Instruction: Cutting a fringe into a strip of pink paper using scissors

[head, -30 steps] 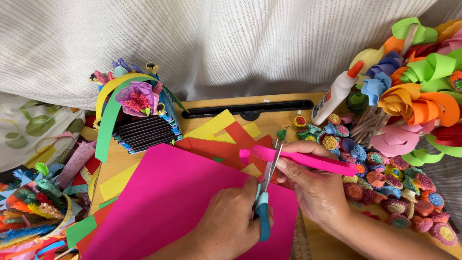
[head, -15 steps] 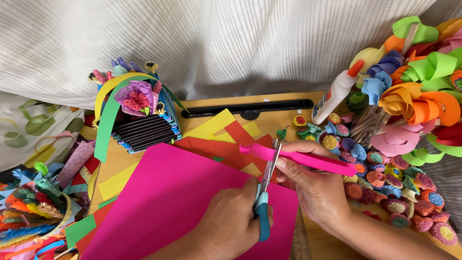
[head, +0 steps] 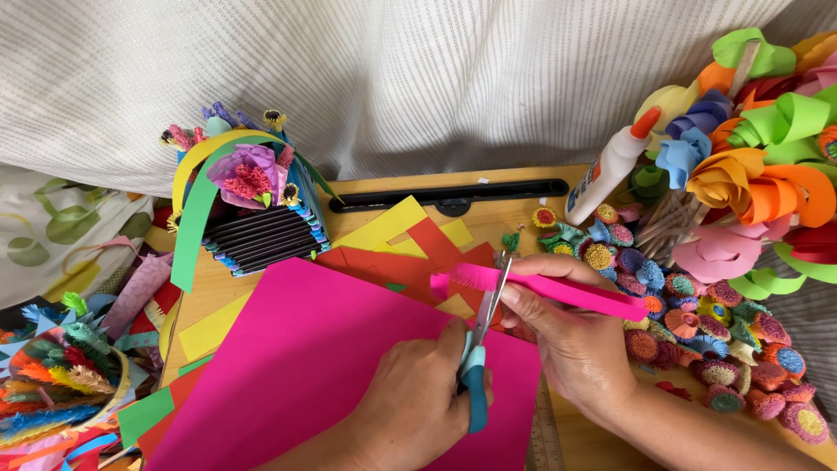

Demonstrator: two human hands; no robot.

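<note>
My left hand [head: 410,410] is closed around the teal handle of a pair of scissors [head: 478,366]. The blades point up and meet a folded pink paper strip [head: 558,292]. My right hand [head: 571,336] pinches that strip and holds it level above a large pink paper sheet [head: 314,366]. The strip's left end is cut into a fine fringe, just left of the blades.
Red and yellow paper sheets [head: 410,235] lie under the pink one on a wooden board [head: 523,187]. A glue bottle [head: 610,170], rolled paper flowers [head: 689,305] and big paper curls [head: 758,166] crowd the right. A paper basket [head: 253,218] stands at the left, with fringed scraps [head: 61,366] below it.
</note>
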